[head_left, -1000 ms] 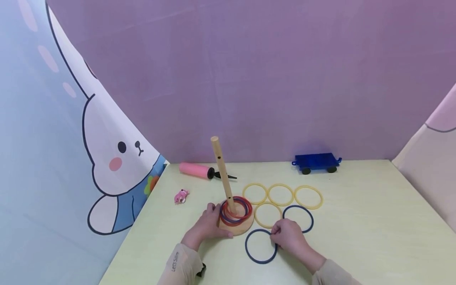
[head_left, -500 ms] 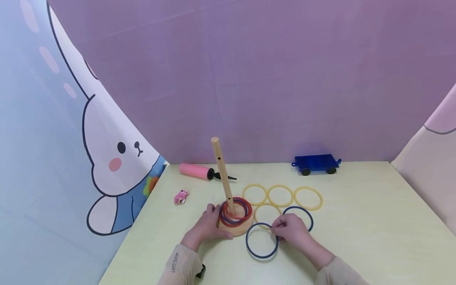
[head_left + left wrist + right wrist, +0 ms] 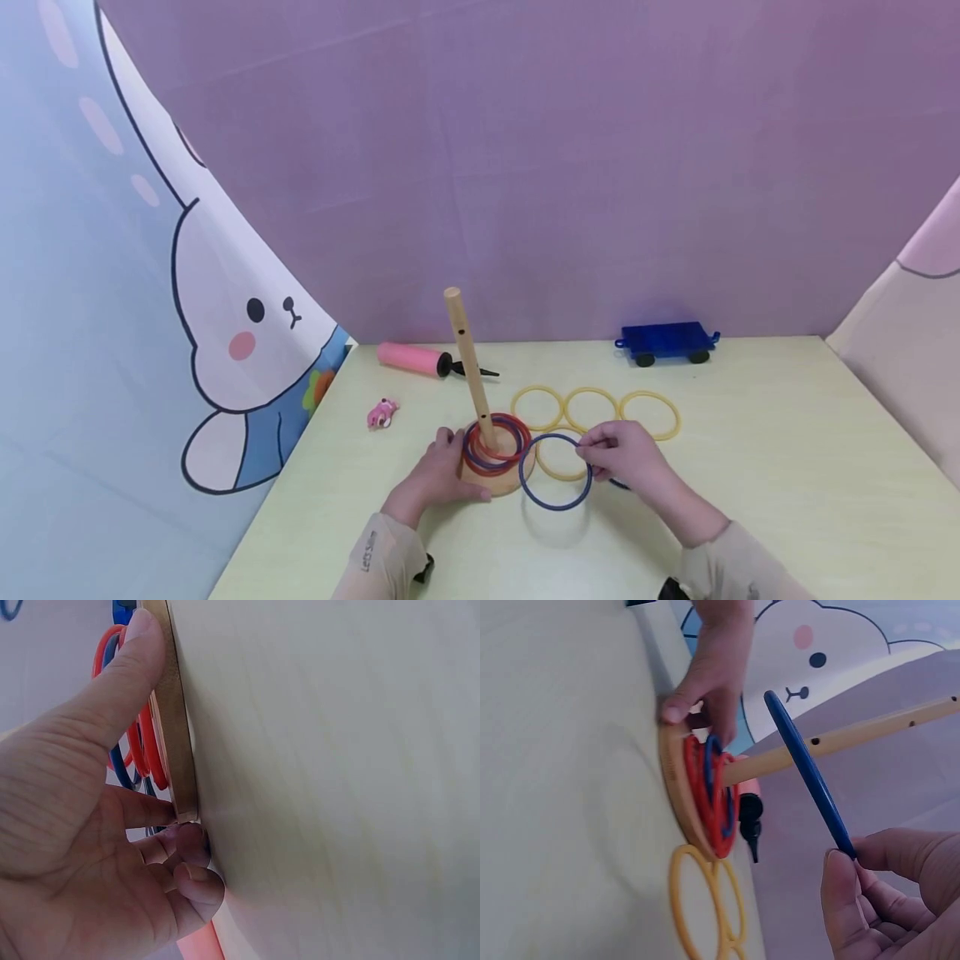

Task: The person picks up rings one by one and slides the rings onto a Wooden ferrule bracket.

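In the head view my left hand (image 3: 438, 473) holds the round wooden base of a peg stand. Its upright post (image 3: 470, 367) rises above several red rings (image 3: 491, 473) and blue rings looped around its foot. The left wrist view has the thumb against the base's edge (image 3: 174, 727) and curled fingers at its other side. Between thumb and fingers, my right hand (image 3: 630, 460) pinches a blue ring (image 3: 557, 507) by its right side. That ring is tilted and raised off the table, just right of the stand; the right wrist view shows it nearly edge-on (image 3: 810, 772).
Several yellow rings (image 3: 649, 393) lie flat right of the stand. Another blue ring (image 3: 621, 484) lies mostly hidden under my right hand. Behind are a pink hand pump (image 3: 411, 358) and a blue wheeled cart (image 3: 667, 340). A small pink toy (image 3: 382, 413) sits at left.
My right hand has lifted the blue ring off the table and moved it away from me, tilting it up. The left hand and the stand have stayed put.
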### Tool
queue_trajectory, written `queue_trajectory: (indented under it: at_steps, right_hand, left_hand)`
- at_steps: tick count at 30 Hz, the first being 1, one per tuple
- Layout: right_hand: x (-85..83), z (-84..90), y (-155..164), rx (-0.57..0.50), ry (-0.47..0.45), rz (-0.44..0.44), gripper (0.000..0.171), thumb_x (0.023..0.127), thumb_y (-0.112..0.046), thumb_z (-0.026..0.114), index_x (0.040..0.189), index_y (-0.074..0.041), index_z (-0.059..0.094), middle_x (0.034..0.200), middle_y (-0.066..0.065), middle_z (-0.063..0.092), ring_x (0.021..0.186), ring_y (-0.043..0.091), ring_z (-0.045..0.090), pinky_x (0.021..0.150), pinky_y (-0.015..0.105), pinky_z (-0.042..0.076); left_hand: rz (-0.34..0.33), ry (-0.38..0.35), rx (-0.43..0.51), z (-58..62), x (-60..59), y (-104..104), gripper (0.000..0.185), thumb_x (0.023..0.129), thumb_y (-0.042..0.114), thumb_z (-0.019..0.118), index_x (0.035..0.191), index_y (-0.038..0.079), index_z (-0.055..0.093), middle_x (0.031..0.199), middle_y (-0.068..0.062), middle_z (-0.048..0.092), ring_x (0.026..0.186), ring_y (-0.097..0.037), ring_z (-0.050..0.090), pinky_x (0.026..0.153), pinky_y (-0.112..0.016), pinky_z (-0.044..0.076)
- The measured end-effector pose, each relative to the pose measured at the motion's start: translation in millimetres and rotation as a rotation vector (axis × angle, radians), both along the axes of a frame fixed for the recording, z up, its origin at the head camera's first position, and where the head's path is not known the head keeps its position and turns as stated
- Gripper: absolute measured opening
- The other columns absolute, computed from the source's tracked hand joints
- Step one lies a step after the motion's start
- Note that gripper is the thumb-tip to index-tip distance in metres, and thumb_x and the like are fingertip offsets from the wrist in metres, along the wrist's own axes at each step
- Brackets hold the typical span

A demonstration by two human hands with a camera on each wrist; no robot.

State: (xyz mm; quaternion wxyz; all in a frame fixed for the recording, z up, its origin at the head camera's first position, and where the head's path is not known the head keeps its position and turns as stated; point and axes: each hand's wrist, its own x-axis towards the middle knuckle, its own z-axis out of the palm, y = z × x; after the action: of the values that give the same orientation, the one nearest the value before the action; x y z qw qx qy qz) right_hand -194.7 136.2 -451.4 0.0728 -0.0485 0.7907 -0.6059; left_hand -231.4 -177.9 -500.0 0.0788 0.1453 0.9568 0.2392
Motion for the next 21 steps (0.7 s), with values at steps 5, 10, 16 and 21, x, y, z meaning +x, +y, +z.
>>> queue_trajectory:
  at_steps: [5,10,16,21]
  right_hand:
    - [-3.7,17.8,3.0,-0.009,0.015,0.0,0.017,0.088,-0.007,0.07,0.097,0.007,0.068,0.077,0.007,0.067,0.065,0.02,0.063,0.063,0.036,0.058]
    - [-7.1,32.6,4.1,-0.012,0.03,0.015,0.018,0.089,-0.007,0.069,0.099,0.008,0.068,0.078,0.007,0.067,0.066,0.02,0.064,0.062,0.033,0.058]
    - [-7.8,51.1,4.6,-0.04,0.034,0.014,0.02,0.09,-0.009,0.069,0.101,0.008,0.067,0.078,0.007,0.067,0.066,0.02,0.064,0.062,0.031,0.057]
    - [-7.9,65.5,4.4,-0.055,0.044,0.014,0.022,0.09,-0.01,0.069,0.103,0.008,0.067,0.08,0.009,0.067,0.068,0.022,0.065,0.064,0.032,0.057]
  left_hand:
    - [0.002,-0.013,0.004,0.4,-0.5,0.6,0.117,0.063,0.055,0.086,0.151,0.003,0.03,0.133,-0.022,0.037,0.118,-0.037,0.044,0.098,-0.054,0.043]
    - [0.005,-0.012,0.0,0.0,-0.9,0.4,0.117,0.063,0.054,0.087,0.152,0.003,0.03,0.133,-0.022,0.037,0.117,-0.037,0.044,0.098,-0.054,0.043]
    - [0.005,-0.021,-0.007,-1.6,-2.6,0.3,0.116,0.063,0.054,0.086,0.152,0.004,0.03,0.132,-0.021,0.037,0.116,-0.036,0.045,0.098,-0.054,0.044]
    - [0.002,-0.016,-0.008,-2.3,-3.1,0.2,0.117,0.063,0.054,0.087,0.151,0.002,0.03,0.13,-0.02,0.038,0.113,-0.034,0.045,0.096,-0.053,0.044]
